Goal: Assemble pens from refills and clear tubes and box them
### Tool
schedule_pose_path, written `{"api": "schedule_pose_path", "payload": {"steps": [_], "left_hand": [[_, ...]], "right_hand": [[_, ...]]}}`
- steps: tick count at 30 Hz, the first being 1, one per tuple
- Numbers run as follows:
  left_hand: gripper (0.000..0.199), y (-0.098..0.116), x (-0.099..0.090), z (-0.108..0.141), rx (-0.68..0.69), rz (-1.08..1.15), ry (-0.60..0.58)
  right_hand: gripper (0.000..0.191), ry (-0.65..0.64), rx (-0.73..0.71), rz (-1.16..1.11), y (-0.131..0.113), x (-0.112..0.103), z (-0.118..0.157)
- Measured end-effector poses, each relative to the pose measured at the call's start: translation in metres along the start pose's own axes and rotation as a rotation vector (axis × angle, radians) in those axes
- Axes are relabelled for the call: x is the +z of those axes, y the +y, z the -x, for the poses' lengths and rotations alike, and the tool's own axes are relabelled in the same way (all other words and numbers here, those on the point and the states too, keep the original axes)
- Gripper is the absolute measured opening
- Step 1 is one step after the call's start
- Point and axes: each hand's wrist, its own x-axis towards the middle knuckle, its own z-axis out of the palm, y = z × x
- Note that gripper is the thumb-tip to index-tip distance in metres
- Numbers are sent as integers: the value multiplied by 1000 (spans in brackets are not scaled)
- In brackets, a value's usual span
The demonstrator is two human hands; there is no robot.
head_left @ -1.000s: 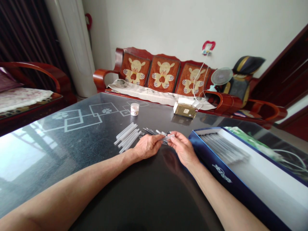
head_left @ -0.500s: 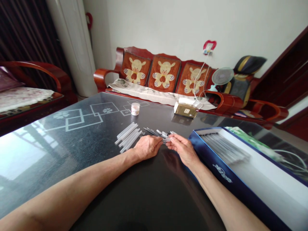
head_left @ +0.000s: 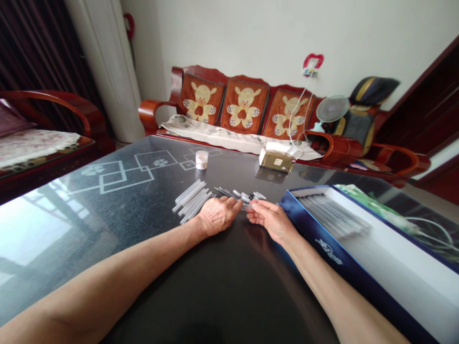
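Note:
My left hand (head_left: 220, 214) is closed, palm down, low over the dark tabletop, its fingertips holding one end of a thin translucent pen piece (head_left: 245, 207). Facing it, my right hand (head_left: 270, 219) pinches the other end between thumb and fingers. Part of that piece is hidden by the fingers. Just left of my left hand lie several frosted white pen barrels (head_left: 191, 198), side by side. Beyond the hands are thin dark pen refills (head_left: 223, 191) and a scatter of small black and clear pen parts (head_left: 249, 196), partly covered by my fingers.
At right, a long blue box (head_left: 304, 231) with a white inside holds a row of pens (head_left: 335, 215). A green-and-white plastic package (head_left: 373, 203) lies behind it. Farther back stand a small white tub (head_left: 201, 160) and a tissue box (head_left: 276, 160). A wooden sofa (head_left: 156, 110) is beyond the table.
Both hands stay in nearly the same place, with the fingertips shifting slightly around the pen piece. The camera view has tilted a little. The barrels and box have not moved.

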Motion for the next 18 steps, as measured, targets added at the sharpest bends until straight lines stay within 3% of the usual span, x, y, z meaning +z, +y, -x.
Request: {"api": "schedule_pose_path", "payload": {"steps": [4,7,10,13,16,18], "left_hand": [[28,-1,4,0,21,-22,17],[26,-5,8,-1,46,-35,87],[26,-10,10,-2,91,-58,238],[26,-13,14,-3,119,-63,373],[25,-13,17,-2,130,-55,431],[25,-12,16,-2,127,-52,434]], "right_hand": [[21,-12,26,11,1,1,-1],[22,-32,-49,104,1,1,-1],[19,-46,-241,387,-1,0,1],[13,-16,-532,766,-4,0,5],[12,-23,-753,1064,-8,2,8],[11,-7,-789,1191,-14,6,10]]}}
